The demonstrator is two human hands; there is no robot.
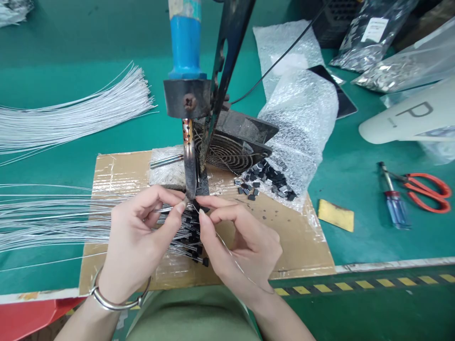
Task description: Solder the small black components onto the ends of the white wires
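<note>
Two bare hands meet under the tip of a soldering iron (186,52), and I am watching them from the head view. On the left hand (145,232), thumb and forefinger are pinched together around a tiny piece (186,200) right at the tip; it is too small for me to make out. The right hand (245,241), thumb and forefinger nearly closed, has hold of a thin wire (231,255) whose end lies just beside the tip and which trails back across the palm. What gets in my way is the iron itself with its black bracket (232,47), standing in front of part of a fan (236,156). Below the hands, black-ended wires (194,246) lie on cardboard (295,251), partly hidden by the fingers. Loose black pieces (272,177) are heaped by the bubble wrap (302,109). Farther right I have a yellow pad (336,215), a screwdriver (396,208), a red-handled tool (430,189) and a white cup (408,111); at far left, a pale wire bundle (78,113).
</note>
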